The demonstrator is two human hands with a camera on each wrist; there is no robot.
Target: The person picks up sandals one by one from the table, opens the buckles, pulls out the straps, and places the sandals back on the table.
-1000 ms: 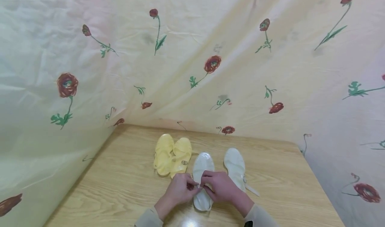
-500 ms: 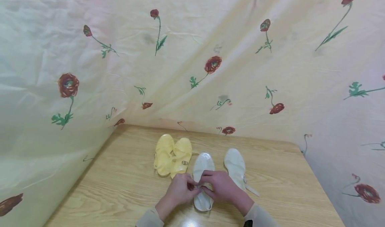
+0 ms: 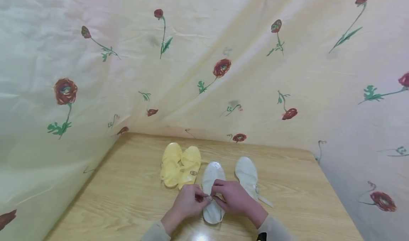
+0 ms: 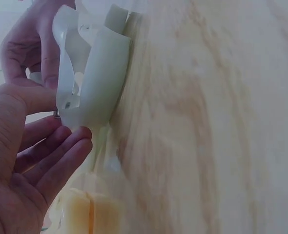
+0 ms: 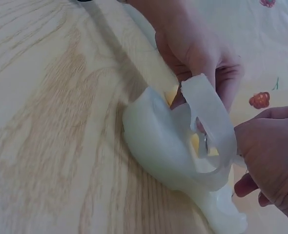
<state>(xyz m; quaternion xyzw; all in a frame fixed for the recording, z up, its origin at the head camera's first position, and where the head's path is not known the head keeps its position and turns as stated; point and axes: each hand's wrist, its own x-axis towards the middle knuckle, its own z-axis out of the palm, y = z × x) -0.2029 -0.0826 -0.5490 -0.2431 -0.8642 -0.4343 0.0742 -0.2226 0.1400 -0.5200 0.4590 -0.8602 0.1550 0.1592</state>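
Beside flowered cloth (image 3: 185,49), a seemingly wooden tabletop (image 3: 112,195) bears white sandals (image 3: 213,170).

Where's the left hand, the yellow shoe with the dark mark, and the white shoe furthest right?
Left hand (image 3: 189,200): head view, back of the hand.
Yellow shoe (image 3: 190,167): head view, middle, beside its dark mark.
White shoe furthest right (image 3: 247,173): head view, its far part.

Both hands (image 3: 189,200) (image 3: 233,197) close together, fingers (image 4: 61,163) bent in a pinch
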